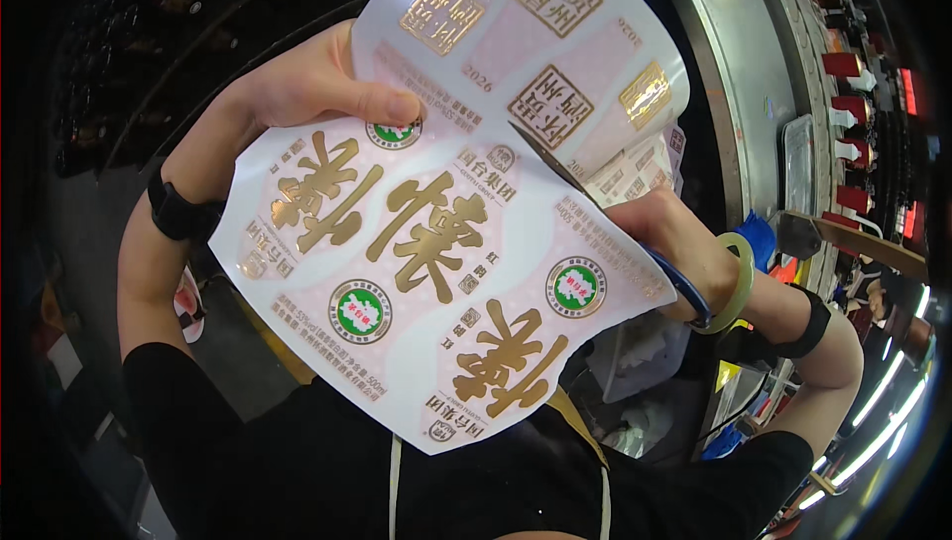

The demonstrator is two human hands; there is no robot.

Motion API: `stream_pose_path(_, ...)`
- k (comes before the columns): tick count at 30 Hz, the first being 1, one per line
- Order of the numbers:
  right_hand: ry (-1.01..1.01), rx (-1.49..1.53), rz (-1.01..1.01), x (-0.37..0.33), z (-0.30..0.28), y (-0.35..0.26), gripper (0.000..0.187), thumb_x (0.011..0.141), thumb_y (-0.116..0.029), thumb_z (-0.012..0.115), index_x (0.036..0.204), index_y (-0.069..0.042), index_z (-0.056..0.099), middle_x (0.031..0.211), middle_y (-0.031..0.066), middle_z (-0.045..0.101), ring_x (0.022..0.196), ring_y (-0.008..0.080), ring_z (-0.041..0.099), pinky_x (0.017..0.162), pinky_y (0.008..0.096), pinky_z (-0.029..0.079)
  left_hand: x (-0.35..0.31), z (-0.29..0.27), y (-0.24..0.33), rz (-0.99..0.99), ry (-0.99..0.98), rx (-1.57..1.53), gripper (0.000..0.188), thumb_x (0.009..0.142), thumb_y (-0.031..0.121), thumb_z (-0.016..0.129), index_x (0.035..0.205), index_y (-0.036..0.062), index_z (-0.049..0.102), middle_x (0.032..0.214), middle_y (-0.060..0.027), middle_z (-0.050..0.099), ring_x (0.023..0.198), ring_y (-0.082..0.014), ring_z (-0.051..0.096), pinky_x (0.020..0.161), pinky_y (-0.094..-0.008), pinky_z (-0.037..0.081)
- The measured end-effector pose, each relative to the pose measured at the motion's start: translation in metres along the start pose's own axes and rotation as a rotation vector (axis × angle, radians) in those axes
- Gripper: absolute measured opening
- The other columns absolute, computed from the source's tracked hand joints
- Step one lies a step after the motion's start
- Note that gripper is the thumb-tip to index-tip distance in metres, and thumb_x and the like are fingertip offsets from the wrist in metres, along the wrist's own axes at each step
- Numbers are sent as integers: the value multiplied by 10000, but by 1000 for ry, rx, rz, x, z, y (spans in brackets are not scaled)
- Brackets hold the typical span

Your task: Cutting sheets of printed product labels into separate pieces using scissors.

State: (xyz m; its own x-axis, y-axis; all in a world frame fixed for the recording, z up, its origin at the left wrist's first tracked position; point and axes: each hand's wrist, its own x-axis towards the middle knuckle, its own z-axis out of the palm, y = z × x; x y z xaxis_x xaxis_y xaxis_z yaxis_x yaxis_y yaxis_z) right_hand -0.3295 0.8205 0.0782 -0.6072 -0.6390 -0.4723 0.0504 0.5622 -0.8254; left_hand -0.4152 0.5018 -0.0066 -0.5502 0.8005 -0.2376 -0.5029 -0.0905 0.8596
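Observation:
A large glossy label sheet, white and pale pink with gold characters and green round emblems, spreads across the middle of the view. My left hand grips its upper left part, the thumb pressed on top near a green emblem. Above that thumb the sheet curls back with gold square stamps on it. On the right, my right hand is closed around scissors with a dark blue handle. Their dark blade lies along a slit in the sheet, between the curled upper part and the flat lower part. The fingers of my left hand are hidden behind the sheet.
Dark racks with several round items fill the upper left. A metal ledge runs along the right, with a clear tray and a row of red boxes beyond. Blue material lies beside my right forearm.

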Motion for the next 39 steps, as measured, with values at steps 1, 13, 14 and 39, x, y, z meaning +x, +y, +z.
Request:
stream_pose_path(1, -22, -40, 40, 0, 0, -1, 243, 801, -156, 669, 870, 76, 649, 680, 234, 601, 578, 248, 605, 578, 356, 463, 0, 1, -2, -1, 13, 0, 587, 795, 44, 730, 1323, -29, 485, 1205, -189, 632, 1062, -206, 642, 935, -362, 510)
stream_pose_path(13, -19, -34, 36, 14, -6, -3, 260, 795, -193, 652, 826, 62, 609, 641, 207, 564, 552, 259, 552, 557, 358, 438, 2, 1, 4, -14, -24, 51, 580, 784, 35, 737, 1310, -31, 498, 1209, -195, 628, 1060, -200, 643, 923, -359, 517)
stream_pose_path(14, -12, -22, 22, 15, -3, -6, 249, 771, -177, 673, 815, 62, 621, 617, 195, 565, 517, 255, 538, 531, 353, 432, 2, 1, 5, -13, -24, 52, 580, 784, 35, 737, 1310, -31, 498, 1209, -195, 628, 1060, -200, 643, 923, -359, 517)
stream_pose_path(39, 262, -126, -196, 49, -10, 59, 372, 695, -160, 773, 975, 57, 656, 744, 153, 684, 662, 104, 611, 640, 281, 498, 11, -9, 47, 104, -14, -640, 972, 846, 763, 416, 1337, -76, 450, 1329, -183, 541, 1201, -232, 541, 1028, -376, 414)
